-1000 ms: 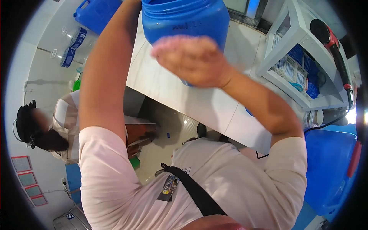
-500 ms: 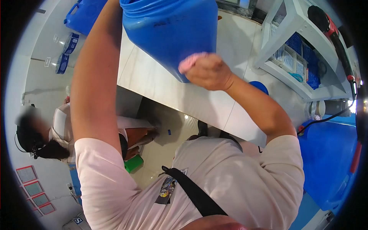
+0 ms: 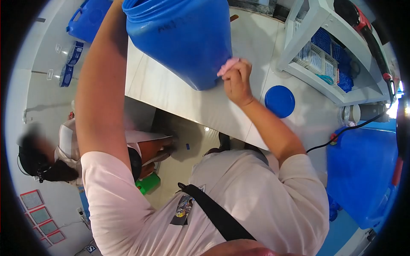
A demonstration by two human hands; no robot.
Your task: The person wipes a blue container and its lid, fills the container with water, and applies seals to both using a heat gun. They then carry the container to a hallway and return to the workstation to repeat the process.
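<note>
A large blue plastic container [image 3: 183, 42] stands tilted on the white tiled table [image 3: 171, 91], its threaded mouth at the top edge of the view. My right hand [image 3: 238, 83] is closed on a pink cloth [image 3: 230, 66], held beside the container's lower right corner. My left arm [image 3: 102, 94] reaches up along the container's left side. The left hand itself is out of view, beyond the top edge. A round blue lid [image 3: 279, 101] lies on the table to the right of my right forearm.
A white shelf unit [image 3: 337, 91] with baskets is at the upper right, a red and black tool [image 3: 363, 25] on it. A blue bin [image 3: 363, 175] stands at the right. Another person [image 3: 68, 145] sits at the left near a green object [image 3: 148, 183].
My right hand has moved right with the pink cloth, off the container's front to its right corner. The container appears further left, and the blue lid shows fully.
</note>
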